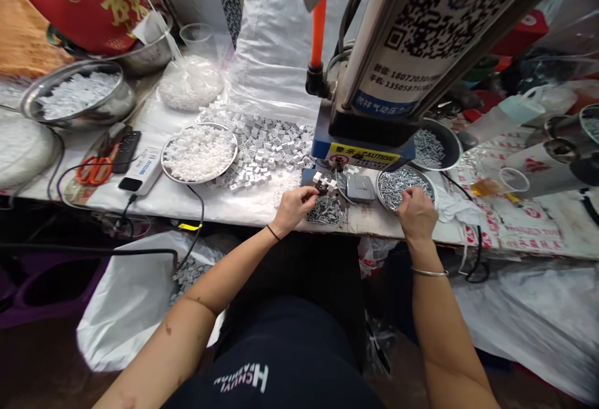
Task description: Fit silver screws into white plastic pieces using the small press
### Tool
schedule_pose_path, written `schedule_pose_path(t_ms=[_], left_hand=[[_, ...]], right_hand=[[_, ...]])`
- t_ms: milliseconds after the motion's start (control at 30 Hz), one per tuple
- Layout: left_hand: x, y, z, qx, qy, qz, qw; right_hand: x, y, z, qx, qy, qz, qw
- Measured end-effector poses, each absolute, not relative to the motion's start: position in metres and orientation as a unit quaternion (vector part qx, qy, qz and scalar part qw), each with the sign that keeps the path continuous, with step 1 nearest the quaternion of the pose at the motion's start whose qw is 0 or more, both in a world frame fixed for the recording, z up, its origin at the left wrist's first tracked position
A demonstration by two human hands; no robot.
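My left hand (pixel 296 205) is at the base of a blue press machine (pixel 360 147), fingers pinched together near small white cube parts (pixel 324 181) on its bed. What it holds is too small to name. My right hand (pixel 415 210) rests at the near rim of a round metal dish of small metal pins (pixel 403 185), fingers curled into the pins. A loose pile of the same metal pins (pixel 326 210) lies on the table between my hands.
A heap of white cubes (pixel 269 147) and a dish of white round pieces (pixel 199 153) lie left of the press. Orange scissors (pixel 96 168), a power strip (pixel 143 170), steel bowls (pixel 77 93) and a dark bowl of pins (pixel 430 145) surround them. Plastic bags hang below the table edge.
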State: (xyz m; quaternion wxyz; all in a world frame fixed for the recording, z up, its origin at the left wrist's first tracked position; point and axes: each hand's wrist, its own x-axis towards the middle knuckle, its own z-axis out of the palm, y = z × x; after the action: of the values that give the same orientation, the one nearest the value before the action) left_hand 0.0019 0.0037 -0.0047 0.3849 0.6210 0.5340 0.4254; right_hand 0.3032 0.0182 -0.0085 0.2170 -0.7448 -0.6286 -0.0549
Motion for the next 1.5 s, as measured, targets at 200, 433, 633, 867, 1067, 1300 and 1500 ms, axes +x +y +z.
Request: schedule_pose_path(t_ms=[200, 433, 633, 867, 1067, 1300, 1500], left_hand=[[0.005, -0.003, -0.002, 0.354, 0.465, 0.475, 0.658], [0.012, -0.014, 0.004, 0.265, 0.427, 0.497, 0.708], [0.013, -0.018, 0.004, 0.288, 0.428, 0.508, 0.690], [0.005, -0.018, 0.007, 0.356, 0.435, 0.484, 0.671], [-0.008, -0.002, 0.003, 0.441, 0.409, 0.420, 0.680], [-0.059, 0.082, -0.014, 0.613, 0.707, 0.328, 0.127], [-0.073, 0.094, -0.021, 0.647, 0.676, 0.334, 0.117]], right_hand=[[0.213, -0.023, 0.023, -0.595, -0.629, 0.274, 0.420], [0.160, -0.033, 0.025, -0.554, -0.662, 0.275, 0.423], [0.164, -0.031, 0.022, -0.528, -0.739, 0.179, 0.377], [0.164, -0.030, 0.025, -0.517, -0.765, 0.113, 0.368], [0.154, -0.029, 0.013, -0.546, -0.731, 0.118, 0.392], [0.155, -0.035, 0.017, -0.559, -0.586, 0.326, 0.487], [0.163, -0.044, 0.017, -0.554, -0.487, 0.453, 0.501]])
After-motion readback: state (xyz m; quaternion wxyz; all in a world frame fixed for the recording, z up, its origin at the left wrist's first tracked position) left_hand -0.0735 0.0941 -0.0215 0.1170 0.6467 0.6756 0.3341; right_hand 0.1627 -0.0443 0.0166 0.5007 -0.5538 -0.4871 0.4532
